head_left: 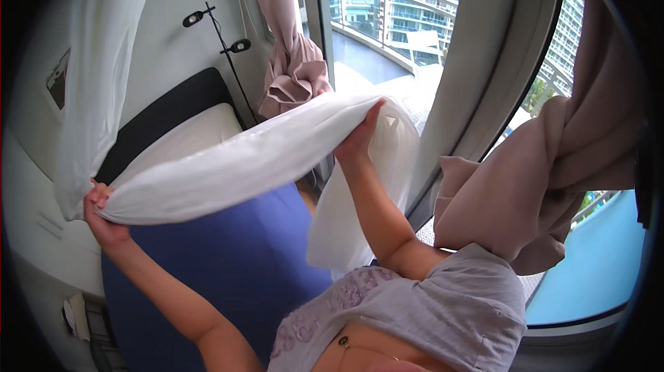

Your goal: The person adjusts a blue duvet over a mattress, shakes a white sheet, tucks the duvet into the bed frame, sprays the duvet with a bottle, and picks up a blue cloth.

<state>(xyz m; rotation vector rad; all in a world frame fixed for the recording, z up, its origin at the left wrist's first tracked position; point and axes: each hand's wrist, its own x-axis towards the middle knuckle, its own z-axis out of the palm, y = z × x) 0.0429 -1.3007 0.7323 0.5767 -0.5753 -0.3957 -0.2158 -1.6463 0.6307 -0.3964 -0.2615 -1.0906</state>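
A long sheer white curtain (228, 168) is stretched between my two hands. At its left end my left hand (109, 223) closes its fingers around the gathered cloth. From there the fabric rises toward the upper left as a hanging length. My right hand (357, 137), higher and to the right, grips the curtain with the thumb in front; its other fingers are mostly hidden by the cloth. Past this hand the curtain's loose end drops down beside my right forearm.
A bed with a blue sheet (228, 268) and dark headboard (173, 113) lies below. Pink curtains are knotted up, one by the far window (294, 75), another at the right (512, 185). A black floor lamp (235, 75) stands in the corner. Glass doors show a balcony (366, 43).
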